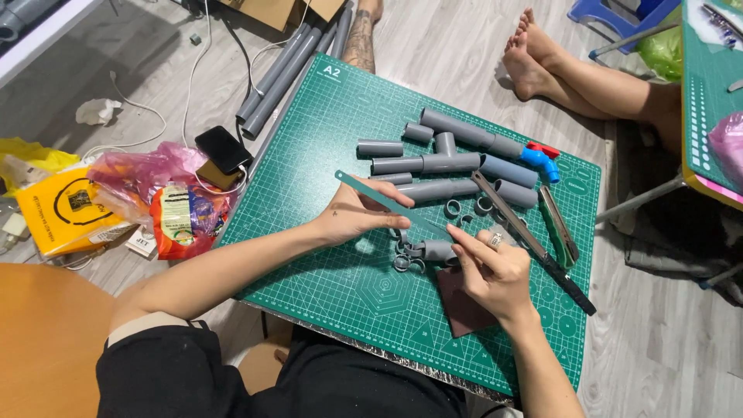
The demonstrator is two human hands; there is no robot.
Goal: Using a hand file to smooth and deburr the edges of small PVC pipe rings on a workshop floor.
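left hand (pixel 356 217) pinching green ruler (pixel 387 203) | right hand (pixel 491 271) gripping ruler's end, hiding pipe piece (pixel 437 250)

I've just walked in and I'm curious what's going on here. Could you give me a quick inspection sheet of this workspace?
Surface: green cutting mat on a grey wood-look floor.
Job's things: teal ruler held across a short grey pipe piece; more grey pipe pieces, cut rings, a blue elbow, brown sanding sheet.
Clutter: hand saw, green utility knife, plastic bags, black phone, long pipes.
Grippers: left hand presses the ruler; right hand pinches its other end.
Cables: white cords on the floor.
Surroundings: another person's bare feet, a second mat.
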